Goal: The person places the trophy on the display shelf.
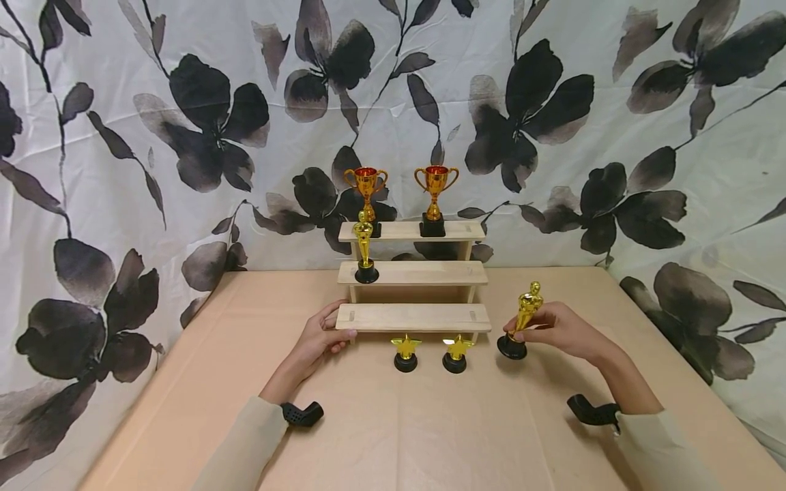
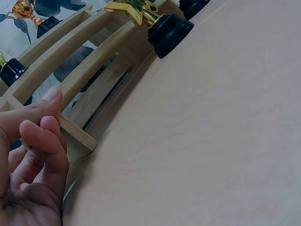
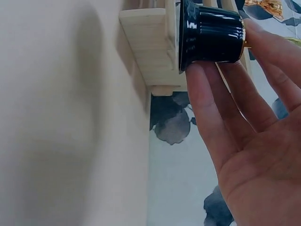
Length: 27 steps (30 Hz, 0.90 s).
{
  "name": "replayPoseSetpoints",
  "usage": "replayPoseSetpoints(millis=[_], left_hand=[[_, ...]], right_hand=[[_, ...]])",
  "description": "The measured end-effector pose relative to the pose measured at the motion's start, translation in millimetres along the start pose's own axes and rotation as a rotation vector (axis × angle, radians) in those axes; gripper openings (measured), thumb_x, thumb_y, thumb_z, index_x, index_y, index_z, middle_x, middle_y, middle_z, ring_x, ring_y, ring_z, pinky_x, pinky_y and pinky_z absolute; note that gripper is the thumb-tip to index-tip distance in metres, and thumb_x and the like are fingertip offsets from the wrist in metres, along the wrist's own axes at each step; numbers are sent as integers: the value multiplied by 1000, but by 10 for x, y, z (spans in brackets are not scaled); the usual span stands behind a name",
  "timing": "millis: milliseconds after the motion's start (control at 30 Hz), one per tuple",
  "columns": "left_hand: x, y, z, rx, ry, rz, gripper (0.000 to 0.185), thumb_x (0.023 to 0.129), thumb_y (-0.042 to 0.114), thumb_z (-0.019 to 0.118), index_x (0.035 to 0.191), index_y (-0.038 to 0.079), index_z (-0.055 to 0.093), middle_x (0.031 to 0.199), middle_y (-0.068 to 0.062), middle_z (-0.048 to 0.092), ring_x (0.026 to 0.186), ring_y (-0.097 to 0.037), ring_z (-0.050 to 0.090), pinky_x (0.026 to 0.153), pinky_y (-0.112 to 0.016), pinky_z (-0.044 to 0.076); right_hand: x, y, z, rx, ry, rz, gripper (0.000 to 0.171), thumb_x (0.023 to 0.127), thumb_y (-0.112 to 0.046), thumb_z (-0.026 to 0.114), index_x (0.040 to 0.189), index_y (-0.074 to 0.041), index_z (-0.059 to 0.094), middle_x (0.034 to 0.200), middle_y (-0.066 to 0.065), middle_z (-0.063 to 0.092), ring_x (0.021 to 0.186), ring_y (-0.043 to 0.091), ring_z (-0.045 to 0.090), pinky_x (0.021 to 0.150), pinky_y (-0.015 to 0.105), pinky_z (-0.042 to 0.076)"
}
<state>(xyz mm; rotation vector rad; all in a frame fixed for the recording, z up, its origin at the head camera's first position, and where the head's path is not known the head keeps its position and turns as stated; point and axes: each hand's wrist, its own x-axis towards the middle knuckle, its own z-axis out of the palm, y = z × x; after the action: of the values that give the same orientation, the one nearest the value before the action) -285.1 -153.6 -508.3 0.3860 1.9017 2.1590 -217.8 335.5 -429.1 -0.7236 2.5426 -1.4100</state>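
Note:
A three-step wooden display stand (image 1: 413, 316) stands on the table. My left hand (image 1: 321, 335) holds the left end of its lowest step, the thumb along the front edge; in the left wrist view the fingers (image 2: 44, 146) are curled beside that end. To the stand's right, my right hand (image 1: 561, 331) pinches a gold figure trophy (image 1: 528, 307) just above its black base (image 3: 214, 35), which appears lifted off the table. A matching figure trophy (image 1: 364, 245) stands at the left of the middle step. Two gold star trophies (image 1: 405, 351) (image 1: 456, 352) stand before the lowest step.
Two gold cup trophies with red insides (image 1: 367, 183) (image 1: 436, 183) stand on the top step, left and right. Behind the table (image 1: 430, 436) hangs a white cloth (image 1: 442, 41) with dark flowers. Each wrist carries a black device (image 1: 302, 414).

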Motion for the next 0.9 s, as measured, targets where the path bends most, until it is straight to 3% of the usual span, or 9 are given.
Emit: replayPoseSetpoints(millis=[433, 900], left_hand=[[-3, 11, 3, -1, 4, -10, 86, 89, -3, 77, 161, 10, 31, 110, -2, 73, 65, -8, 56, 53, -16, 45], [0, -8, 7, 13, 20, -6, 87, 89, -2, 77, 162, 8, 30, 110, -2, 72, 65, -7, 56, 53, -16, 45]], right_hand=[[91, -241, -83, -62, 46, -1, 23, 96, -10, 73, 114, 3, 75, 111, 15, 77, 98, 9, 71, 85, 24, 59], [255, -486, -129, -70, 51, -11, 21, 94, -8, 74, 113, 1, 75, 109, 17, 76, 96, 12, 70, 84, 24, 59]])
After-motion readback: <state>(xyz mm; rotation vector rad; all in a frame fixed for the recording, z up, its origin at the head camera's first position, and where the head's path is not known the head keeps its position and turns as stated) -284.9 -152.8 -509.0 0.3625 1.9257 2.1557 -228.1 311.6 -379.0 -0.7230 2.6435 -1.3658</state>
